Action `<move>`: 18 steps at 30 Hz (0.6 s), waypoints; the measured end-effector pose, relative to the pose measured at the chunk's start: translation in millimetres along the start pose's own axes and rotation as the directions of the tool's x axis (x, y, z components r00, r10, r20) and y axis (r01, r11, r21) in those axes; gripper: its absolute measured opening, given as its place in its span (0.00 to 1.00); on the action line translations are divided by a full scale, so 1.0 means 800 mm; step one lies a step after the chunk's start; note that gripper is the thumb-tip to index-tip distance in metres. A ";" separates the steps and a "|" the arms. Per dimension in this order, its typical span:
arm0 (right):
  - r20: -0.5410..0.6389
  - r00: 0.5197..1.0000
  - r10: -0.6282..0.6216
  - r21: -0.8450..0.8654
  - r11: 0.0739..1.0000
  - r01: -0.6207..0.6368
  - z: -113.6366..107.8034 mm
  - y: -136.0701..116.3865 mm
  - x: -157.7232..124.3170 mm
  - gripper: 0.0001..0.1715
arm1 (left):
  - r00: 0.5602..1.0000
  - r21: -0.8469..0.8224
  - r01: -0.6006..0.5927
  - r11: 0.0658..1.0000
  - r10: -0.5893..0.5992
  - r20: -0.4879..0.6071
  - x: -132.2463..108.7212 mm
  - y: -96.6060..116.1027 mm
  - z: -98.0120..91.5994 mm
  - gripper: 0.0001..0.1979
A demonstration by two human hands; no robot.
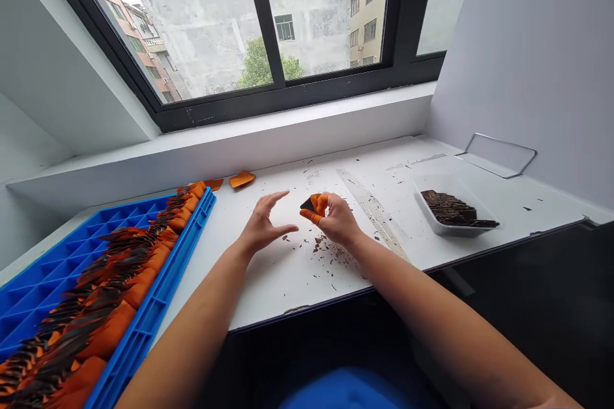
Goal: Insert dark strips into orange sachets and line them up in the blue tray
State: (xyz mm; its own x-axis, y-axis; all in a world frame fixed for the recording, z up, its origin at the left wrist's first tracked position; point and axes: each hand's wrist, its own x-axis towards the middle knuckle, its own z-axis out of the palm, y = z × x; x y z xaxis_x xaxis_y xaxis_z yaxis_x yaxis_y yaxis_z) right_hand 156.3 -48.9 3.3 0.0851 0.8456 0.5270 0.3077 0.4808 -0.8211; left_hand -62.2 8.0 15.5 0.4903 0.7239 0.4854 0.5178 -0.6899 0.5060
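My right hand [336, 218] is closed around a small orange piece with a dark part [313, 206], held just above the white table [297, 268]. Orange covers sit on its fingertips. Just to the left, my left hand [263, 225] hovers open with fingers spread, holding nothing and a short gap from the piece. Dark crumbs [326, 248] lie scattered on the table under my right hand.
A blue grid tray [144, 326] at the left holds a long row of orange and dark pieces. A clear tray of dark strips [453, 209] stands at the right. A clear ruler [377, 211], two loose orange pieces [241, 179] and a wire frame [499, 154] lie further back.
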 end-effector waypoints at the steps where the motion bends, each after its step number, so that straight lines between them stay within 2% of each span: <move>1: 0.015 1.000 0.007 0.045 0.999 -0.008 0.001 0.000 0.000 0.31 | 1.000 0.000 -0.012 1.000 0.012 0.021 -0.001 0.003 0.004 0.46; 3: 0.087 0.996 -0.003 0.136 0.991 -0.009 0.002 -0.002 -0.001 0.32 | 0.998 -0.011 -0.049 0.999 0.050 0.045 -0.002 0.012 0.015 0.53; 5: 0.188 0.982 -0.032 0.215 0.977 -0.009 0.004 -0.004 -0.002 0.33 | 0.993 -0.034 -0.100 0.994 0.102 0.055 -0.003 0.023 0.025 0.52; 8: 0.276 0.961 -0.010 0.294 0.953 -0.075 0.005 -0.005 -0.004 0.33 | 0.986 -0.191 -0.101 0.976 0.123 0.108 -0.005 0.039 0.036 0.43; 12: 0.315 0.946 0.083 0.302 0.936 -0.183 0.006 -0.005 -0.007 0.34 | 0.967 -0.452 0.072 0.889 0.050 0.251 -0.011 0.051 0.043 0.40; 15: 0.308 0.947 0.087 0.287 0.941 -0.180 0.007 -0.005 -0.007 0.34 | 0.970 -0.466 0.117 0.877 -0.001 0.242 -0.011 0.052 0.044 0.30; 18: 0.314 0.946 0.078 0.308 0.934 -0.180 0.008 -0.006 -0.006 0.34 | 0.979 -0.427 0.078 0.901 0.011 0.202 -0.010 0.048 0.041 0.23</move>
State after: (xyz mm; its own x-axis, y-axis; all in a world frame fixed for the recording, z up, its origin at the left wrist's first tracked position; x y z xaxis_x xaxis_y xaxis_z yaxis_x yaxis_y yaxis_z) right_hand 148.4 -53.9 3.6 -0.1928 0.9107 0.3654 -0.0199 0.3686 -0.9294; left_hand -23.1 -23.7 7.5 0.6276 0.7021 0.3364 0.2053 -0.5661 0.7983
